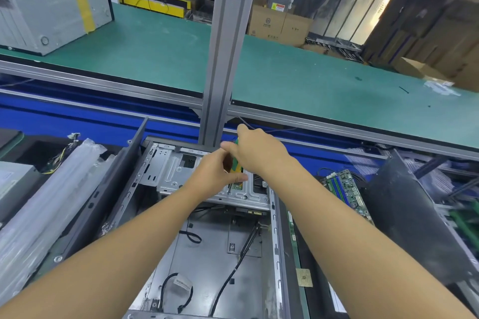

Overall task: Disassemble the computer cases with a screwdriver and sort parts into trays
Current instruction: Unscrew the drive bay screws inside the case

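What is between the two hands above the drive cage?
In the head view, a green-and-yellow screwdriver: the right hand grips its handle, the left hand holds it lower down.

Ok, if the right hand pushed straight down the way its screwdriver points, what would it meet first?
The right hand grips a green-handled screwdriver aimed down at the silver sheet-metal drive cage; its tip likely lands there, though depth is unclear.

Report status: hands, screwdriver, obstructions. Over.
Left hand and right hand grip screwdriver. Tip on drive cage, inside open case. Loose cables lie nearer, clear of tool.
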